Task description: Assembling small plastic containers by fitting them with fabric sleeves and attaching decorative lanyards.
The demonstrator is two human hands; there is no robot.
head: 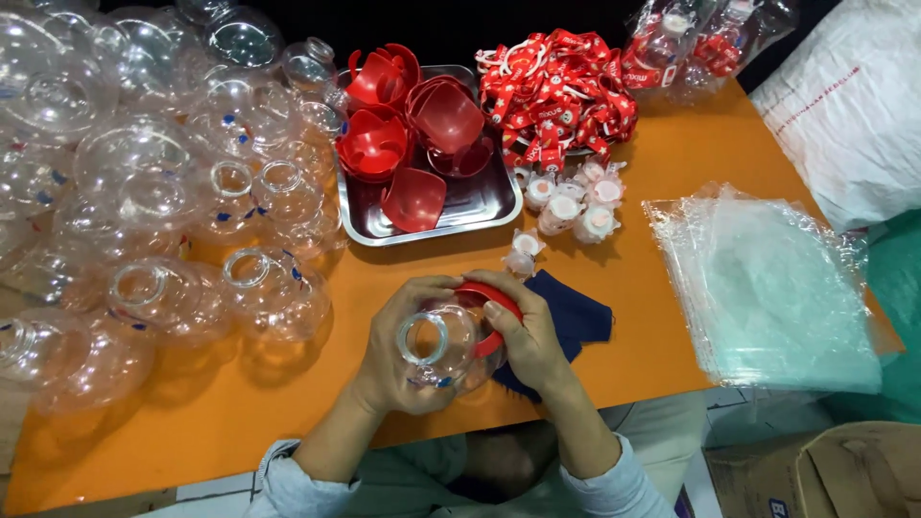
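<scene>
My left hand (391, 355) grips a clear plastic bottle (443, 343) lying on its side, its open mouth turned toward me. My right hand (530, 338) presses a red plastic base (491, 299) against the bottle's far end, fingers curled over it. Both hands hold the piece just above the orange table (662, 173) near its front edge. Under my right hand lies a dark blue cloth (574, 315).
A heap of clear bottles (153, 192) fills the left side. A steel tray (470, 206) holds red bases. Behind it lie red straps (556, 91), small wrapped white caps (571, 201), and a stack of clear plastic bags (767, 288) at right. A cardboard box (835, 470) sits below.
</scene>
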